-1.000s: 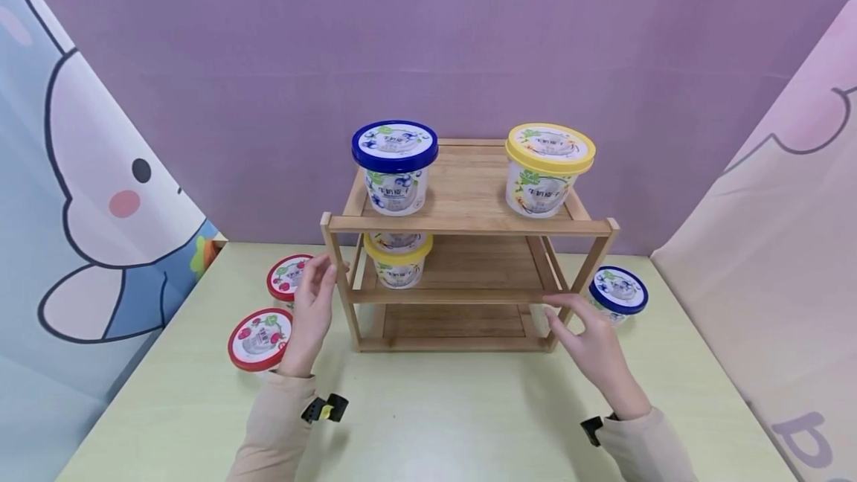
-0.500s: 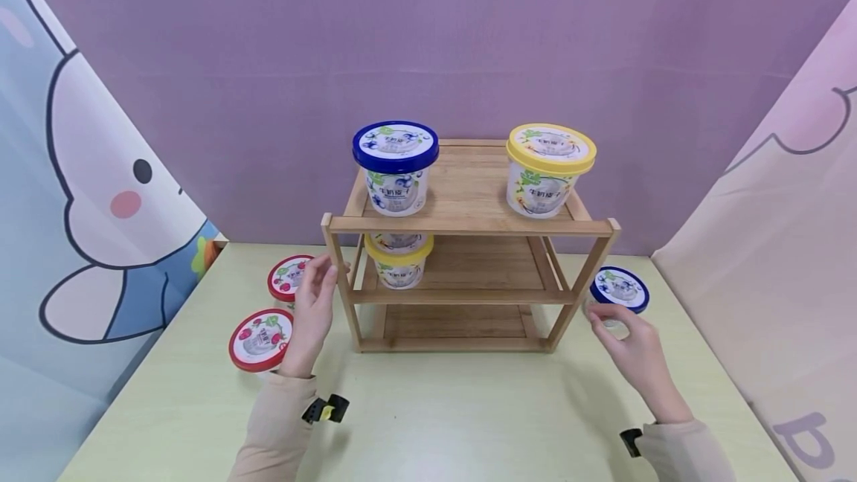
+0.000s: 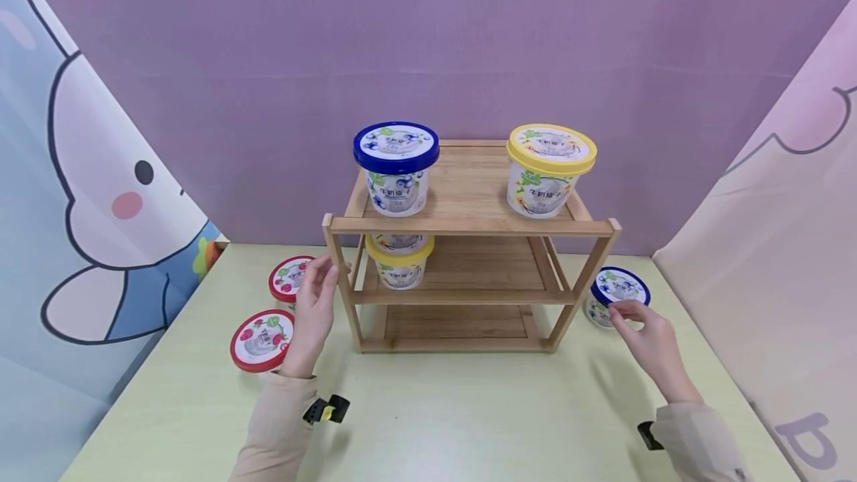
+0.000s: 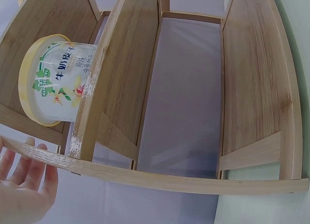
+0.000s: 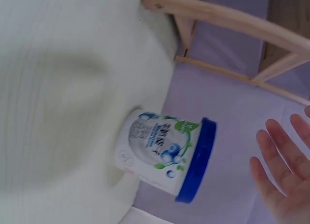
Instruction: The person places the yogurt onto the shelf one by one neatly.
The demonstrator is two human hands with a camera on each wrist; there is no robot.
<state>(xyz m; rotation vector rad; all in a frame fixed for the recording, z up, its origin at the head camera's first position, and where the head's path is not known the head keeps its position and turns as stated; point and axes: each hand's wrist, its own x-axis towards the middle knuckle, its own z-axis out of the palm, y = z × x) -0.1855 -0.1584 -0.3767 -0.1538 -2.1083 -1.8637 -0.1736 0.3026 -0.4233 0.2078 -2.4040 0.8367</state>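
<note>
In the head view, my left hand [image 3: 312, 318] holds the left front post of a three-tier wooden shelf rack [image 3: 469, 225], fingertips showing past the post. The left wrist view has those fingers [image 4: 35, 171] at the post, beside a yellow-lidded tub [image 4: 58, 81] on the middle tier. My right hand [image 3: 652, 344] is by a blue-lidded tub [image 3: 619, 287] on the table, right of the rack. From the right wrist, its fingers [image 5: 278, 158] look extended, with a gap between them and the tub's lid [image 5: 197, 161].
On the top tier stand another blue-lidded tub [image 3: 396, 169] at left and a yellow-lidded tub [image 3: 550, 169] at right. Two red-lidded tubs, one nearer [image 3: 262, 341] and one farther back [image 3: 289, 277], stand left of the rack, partly behind my left hand. Purple cloth [image 3: 469, 36] hangs behind.
My right hand has moved away from the rack's right front post, rightward to beside the blue-lidded tub on the table. The left hand stays at its post; the tubs have not moved.
</note>
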